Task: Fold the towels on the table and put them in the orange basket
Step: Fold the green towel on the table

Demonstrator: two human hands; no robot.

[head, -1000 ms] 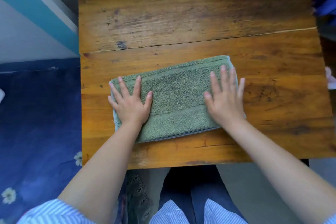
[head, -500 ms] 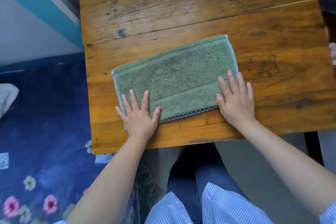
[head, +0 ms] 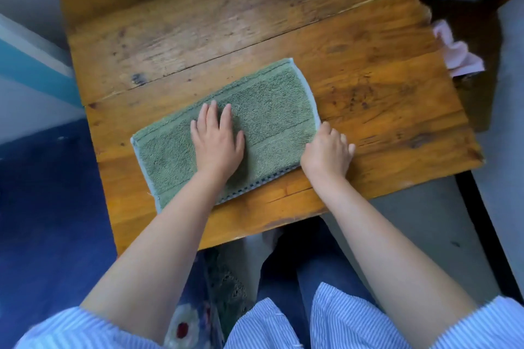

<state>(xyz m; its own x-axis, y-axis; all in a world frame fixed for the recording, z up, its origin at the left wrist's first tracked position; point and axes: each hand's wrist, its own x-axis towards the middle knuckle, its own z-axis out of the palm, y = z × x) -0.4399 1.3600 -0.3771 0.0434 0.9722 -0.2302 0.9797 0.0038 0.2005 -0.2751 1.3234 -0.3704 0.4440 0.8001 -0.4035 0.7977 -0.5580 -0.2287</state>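
From the head camera, a green towel (head: 263, 119), folded into a long rectangle with a pale edging, lies slantwise on the near half of a worn wooden table (head: 255, 22), its near long edge close to the table's front edge. The left hand (head: 217, 139) lies flat on the middle of the towel, fingers straight and close together, thumb spread to the side, pressing the cloth down. The right hand (head: 326, 150) sits at the towel's right short end near the front corner, fingers curled at the edge; whether they pinch the cloth cannot be told, as the knuckles hide the fingertips. A pink cloth (head: 456, 54) hangs beyond the table's right edge. Striped blue-and-white sleeves (head: 354, 323) show at the bottom, with a dark blue flowered rug (head: 51, 221) to the left. No writing or label can be read anywhere.
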